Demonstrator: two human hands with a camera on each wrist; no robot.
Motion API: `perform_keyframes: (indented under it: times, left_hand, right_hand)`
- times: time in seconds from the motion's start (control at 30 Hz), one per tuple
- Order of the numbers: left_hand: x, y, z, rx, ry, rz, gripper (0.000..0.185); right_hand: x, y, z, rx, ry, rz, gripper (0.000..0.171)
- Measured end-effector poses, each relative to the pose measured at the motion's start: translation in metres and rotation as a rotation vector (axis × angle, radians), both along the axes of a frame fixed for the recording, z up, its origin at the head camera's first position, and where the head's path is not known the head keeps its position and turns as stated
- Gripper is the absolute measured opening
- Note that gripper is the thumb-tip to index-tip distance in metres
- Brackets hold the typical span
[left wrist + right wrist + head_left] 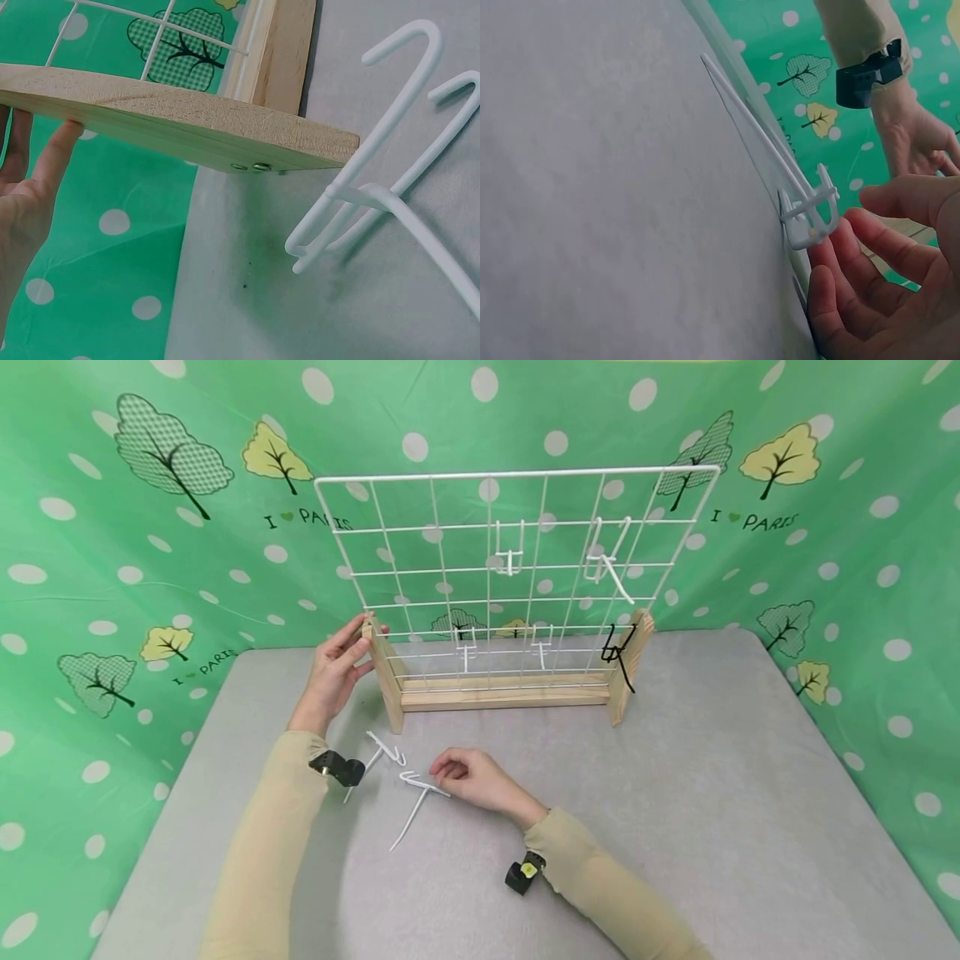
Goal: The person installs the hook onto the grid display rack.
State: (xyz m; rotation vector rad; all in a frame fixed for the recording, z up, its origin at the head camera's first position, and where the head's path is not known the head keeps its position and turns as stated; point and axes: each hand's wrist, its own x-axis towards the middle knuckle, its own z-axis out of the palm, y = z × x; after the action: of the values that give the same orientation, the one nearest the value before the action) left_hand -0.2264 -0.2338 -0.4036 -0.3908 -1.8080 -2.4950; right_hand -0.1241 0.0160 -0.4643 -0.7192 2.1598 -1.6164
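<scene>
Green polka-dot cloth with tree prints backs the whole scene; in front of it we note a grey bench (pixel 675 793) carrying a white wire grid panel (pixel 517 577) stood upright in a wooden stand (pixel 504 692). Several white hooks already hang on the grid, plus one black hook (pixel 619 653) at the lower right, beside the stand's right upright.

Our left hand (pixel 335 670) rests against the stand's left upright (pixel 384 672); its fingers (pixel 56 154) lie fairly straight along the wood, touching it rather than wrapped round it. We judge it is steadying the frame.

Two loose white hooks lie on the bench in front of the stand, near each other. The nearer white hook (pixel 416 806) lies just left of our right hand (pixel 472 777), its long prong pointing back toward us. The right wrist view shows the fingers (pixel 870 251) curled and closing at its clip end; whether they already pinch it or only touch it, we cannot tell. The second white hook (pixel 377 756) lies untouched by the left wrist.

Step in hand, as we read it: picking up the nearer hook. Next move calls for a firm pinch at the clip end, a lift, then turning the clips toward a free grid wire while the left hand braces the stand.
</scene>
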Motion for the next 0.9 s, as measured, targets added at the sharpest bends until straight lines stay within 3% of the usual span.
perform_keyframes:
  times: [0.13, 0.43, 0.6, 0.9]
  left_hand:
    - [0.001, 0.000, 0.001, -0.020, -0.004, 0.008, 0.041]
    - [0.001, 0.000, 0.001, -0.030, -0.002, 0.003, 0.043]
    - [0.001, 0.000, 0.001, -0.038, 0.000, 0.006, 0.044]
    - [0.001, -0.002, 0.001, -0.022, 0.012, -0.011, 0.042]
  right_hand:
    - [-0.003, -0.005, -0.011, 0.015, -0.004, 0.005, 0.013]
    - [-0.003, -0.015, -0.013, -0.003, -0.010, 0.023, 0.015]
    - [-0.002, -0.018, -0.016, 0.051, 0.033, 0.046, 0.018]
    - [-0.002, -0.017, -0.017, 0.103, 0.086, 0.002, 0.016]
